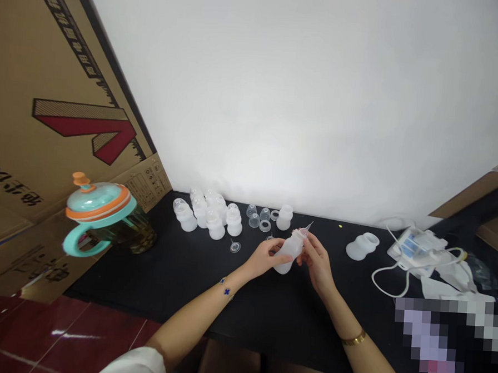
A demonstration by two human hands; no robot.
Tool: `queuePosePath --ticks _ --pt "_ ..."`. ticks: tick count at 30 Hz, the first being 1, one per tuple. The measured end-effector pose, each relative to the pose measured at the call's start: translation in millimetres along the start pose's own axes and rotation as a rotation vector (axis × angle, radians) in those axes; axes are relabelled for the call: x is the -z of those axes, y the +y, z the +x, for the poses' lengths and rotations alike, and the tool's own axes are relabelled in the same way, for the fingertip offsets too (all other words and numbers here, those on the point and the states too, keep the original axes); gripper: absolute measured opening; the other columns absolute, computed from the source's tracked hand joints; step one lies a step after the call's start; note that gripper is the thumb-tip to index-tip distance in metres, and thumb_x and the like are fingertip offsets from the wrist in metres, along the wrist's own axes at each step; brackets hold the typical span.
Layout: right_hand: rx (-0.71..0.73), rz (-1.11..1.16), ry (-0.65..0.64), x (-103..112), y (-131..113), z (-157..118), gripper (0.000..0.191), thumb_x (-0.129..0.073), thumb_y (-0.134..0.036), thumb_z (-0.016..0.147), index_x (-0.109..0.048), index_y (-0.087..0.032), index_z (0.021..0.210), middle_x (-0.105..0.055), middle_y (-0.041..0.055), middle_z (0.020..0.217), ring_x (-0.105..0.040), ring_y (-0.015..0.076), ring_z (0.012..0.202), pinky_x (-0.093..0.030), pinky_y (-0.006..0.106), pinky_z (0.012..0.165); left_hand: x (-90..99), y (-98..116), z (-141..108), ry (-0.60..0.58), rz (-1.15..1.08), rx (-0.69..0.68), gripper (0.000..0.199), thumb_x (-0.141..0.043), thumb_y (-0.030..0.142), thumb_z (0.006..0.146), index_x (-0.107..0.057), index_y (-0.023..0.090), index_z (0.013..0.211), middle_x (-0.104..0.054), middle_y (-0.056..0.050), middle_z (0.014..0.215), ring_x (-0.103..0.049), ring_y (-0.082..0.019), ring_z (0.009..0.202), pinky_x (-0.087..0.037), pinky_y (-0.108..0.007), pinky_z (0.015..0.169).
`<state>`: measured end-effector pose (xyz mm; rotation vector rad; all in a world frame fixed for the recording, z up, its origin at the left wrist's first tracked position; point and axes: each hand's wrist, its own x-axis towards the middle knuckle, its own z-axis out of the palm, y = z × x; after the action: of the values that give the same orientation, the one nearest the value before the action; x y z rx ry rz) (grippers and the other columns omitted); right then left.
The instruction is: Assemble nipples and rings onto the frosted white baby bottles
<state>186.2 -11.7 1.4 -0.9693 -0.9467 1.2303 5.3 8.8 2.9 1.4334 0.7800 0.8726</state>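
My left hand [267, 254] is wrapped around a frosted white baby bottle [288, 254], which tilts with its neck up and to the right. At the bottle's mouth, the fingers of my right hand [317, 262] pinch a small clear piece with a thin stem [307, 227]; part of it is hidden by the fingers. A similar clear stemmed piece [235, 246] lies to the left. Behind my hands are clear domed caps [254, 220], pale rings [265, 226] and an uncapped white bottle [284, 217] standing upright.
Several bottles with clear caps [216, 225] stand at the back left. Another uncapped bottle [359, 247] lies on its side at right, near a white cable [375, 279] and plastic bags [453, 272]. A big lidded jug [109, 218] stands left by cardboard boxes [59, 143].
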Motion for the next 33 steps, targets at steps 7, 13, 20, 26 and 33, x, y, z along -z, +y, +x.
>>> queuePosePath --ticks 7,13,20,26,33 --pt "-0.001 -0.006 0.008 -2.2 -3.1 -1.4 0.045 -0.075 -0.049 0.082 -0.069 -0.024 0.118 -0.072 0.0052 0.099 -0.053 0.0102 0.053 -0.044 0.026 0.046 -0.1 0.8 0.0 -0.002 0.015 -0.010 0.045 -0.078 0.041 0.076 -0.070 0.016 0.113 -0.073 -0.009 0.106 -0.067 -0.026 0.094 -0.050 -0.032 0.077" --pt "-0.009 0.009 0.007 -2.1 -1.9 -1.2 0.045 -0.073 -0.048 0.084 -0.068 -0.023 0.121 -0.070 0.0025 0.084 -0.052 0.0111 0.054 -0.044 0.026 0.047 -0.7 3.3 -0.2 0.007 0.013 -0.003 0.046 -0.078 0.041 0.075 -0.070 0.016 0.113 -0.073 -0.009 0.106 -0.067 -0.026 0.094 -0.050 -0.033 0.078" --pt "0.002 -0.015 0.018 -2.4 -1.7 -1.3 0.045 -0.075 -0.049 0.082 -0.069 -0.023 0.118 -0.072 0.0052 0.098 -0.053 0.0109 0.054 -0.044 0.027 0.047 -0.1 2.2 0.1 0.001 0.023 -0.015 0.045 -0.078 0.041 0.076 -0.070 0.016 0.112 -0.072 -0.009 0.109 -0.067 -0.025 0.093 -0.050 -0.033 0.079" --pt "0.012 -0.030 0.024 -1.7 -1.1 -1.3 0.046 -0.075 -0.051 0.081 -0.070 -0.024 0.117 -0.072 0.0056 0.100 -0.053 0.0117 0.054 -0.044 0.028 0.047 0.6 5.6 0.2 -0.016 0.015 -0.008 0.047 -0.078 0.045 0.075 -0.071 0.016 0.111 -0.073 -0.009 0.107 -0.066 -0.025 0.092 -0.050 -0.033 0.080" --pt "0.016 -0.014 0.031 -1.8 -1.5 -1.2 0.046 -0.076 -0.049 0.081 -0.069 -0.023 0.118 -0.072 0.0071 0.106 -0.053 0.0114 0.055 -0.044 0.027 0.047 1.3 5.6 2.2 -0.067 -0.117 0.012 0.049 -0.081 0.045 0.073 -0.072 0.013 0.110 -0.074 -0.010 0.102 -0.067 -0.024 0.089 -0.048 -0.033 0.079"
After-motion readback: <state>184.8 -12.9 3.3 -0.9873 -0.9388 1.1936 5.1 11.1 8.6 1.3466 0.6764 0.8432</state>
